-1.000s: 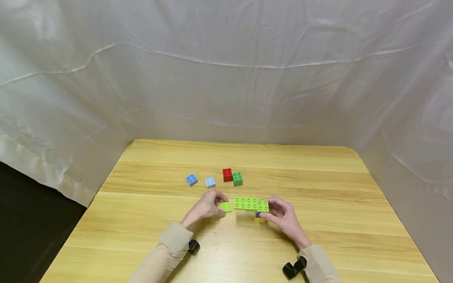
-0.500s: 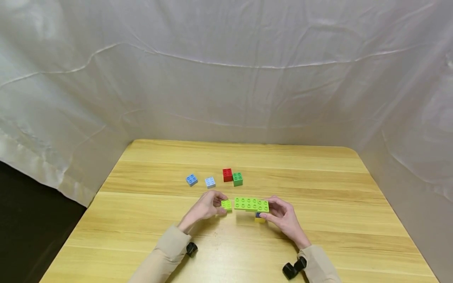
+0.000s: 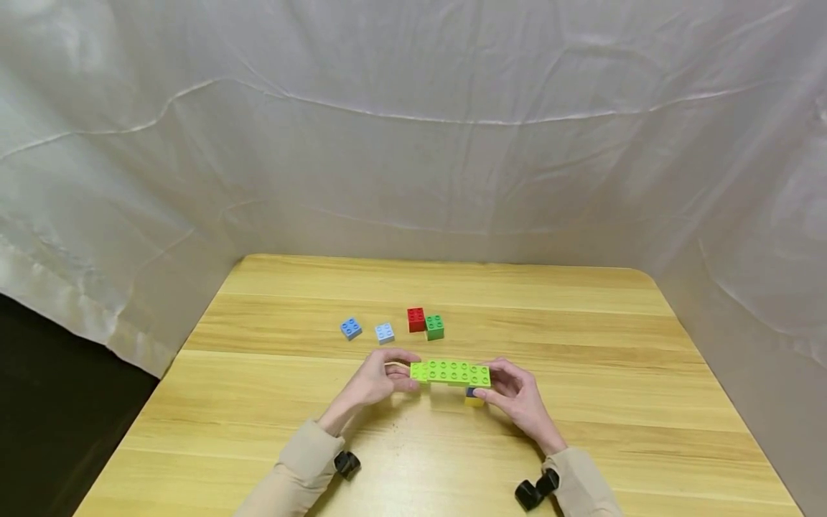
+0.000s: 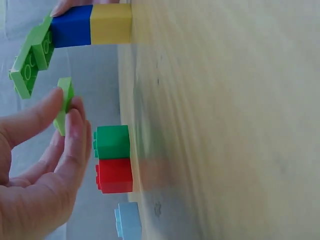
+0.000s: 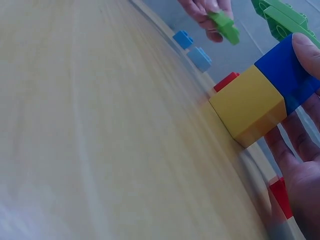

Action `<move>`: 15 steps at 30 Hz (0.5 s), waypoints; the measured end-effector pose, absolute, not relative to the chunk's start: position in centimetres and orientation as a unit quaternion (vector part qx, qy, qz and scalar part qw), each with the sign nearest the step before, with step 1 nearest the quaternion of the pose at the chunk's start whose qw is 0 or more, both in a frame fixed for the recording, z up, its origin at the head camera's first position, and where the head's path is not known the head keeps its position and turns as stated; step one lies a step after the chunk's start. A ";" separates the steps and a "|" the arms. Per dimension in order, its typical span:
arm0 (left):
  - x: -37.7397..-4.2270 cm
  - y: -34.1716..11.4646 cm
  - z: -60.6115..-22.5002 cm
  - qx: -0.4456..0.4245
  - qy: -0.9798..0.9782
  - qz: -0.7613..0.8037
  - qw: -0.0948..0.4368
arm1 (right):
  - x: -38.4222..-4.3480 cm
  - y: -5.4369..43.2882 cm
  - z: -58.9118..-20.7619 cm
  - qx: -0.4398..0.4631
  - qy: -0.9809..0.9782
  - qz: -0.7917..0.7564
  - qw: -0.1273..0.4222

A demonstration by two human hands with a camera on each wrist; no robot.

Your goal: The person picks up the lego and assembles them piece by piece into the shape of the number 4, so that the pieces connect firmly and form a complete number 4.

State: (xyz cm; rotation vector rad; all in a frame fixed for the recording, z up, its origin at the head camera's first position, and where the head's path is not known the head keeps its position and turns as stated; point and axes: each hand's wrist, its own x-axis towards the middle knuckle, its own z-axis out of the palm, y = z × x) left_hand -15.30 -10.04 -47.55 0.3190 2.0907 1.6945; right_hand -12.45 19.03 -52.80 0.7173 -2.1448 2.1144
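Left hand (image 3: pixel 381 377) pinches a small lime brick (image 4: pixel 64 105) btwn thumb & fingers, spread only as wide as the brick; it sits at my fingertips, on the R side of that hand, up off the table (image 3: pixel 581 345); studs face up, body approx level, top looks abt square; R hand (image 3: pixel 517 398) grips the dark-blue brick (image 4: pixel 72 26), thumb on near side, fingers behind; that stands on the yellow brick (image 4: pixel 111 24), which rests on the table; lime span (image 3: pixel 449 371) on top has its long axis L–R, studs up, stepping out twd my L hand; small brick is just L of the span's end, w/ a gap btwn them in L wrist view; farther off, green brick (image 3: pixel 435 327) & red brick (image 3: pixel 416 319) stand side by side; light-blue brick (image 3: pixel 384 332) & mid-blue brick (image 3: pixel 351 328) lie L of those.
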 end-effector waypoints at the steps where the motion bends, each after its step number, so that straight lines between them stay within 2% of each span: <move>1: -15.3 -10.1 -47.6 0.119 0.749 0.616 0.214 | -12.4 19.0 -52.8 0.231 -0.692 0.683 0.023; 6: -15.0 -10.2 -47.6 0.140 0.735 0.629 0.213 | -12.5 19.0 -52.9 0.229 -0.694 0.683 0.024; 15: -14.6 -9.6 -47.7 0.125 0.707 0.654 0.239 | -12.5 18.9 -53.0 0.229 -0.692 0.684 0.026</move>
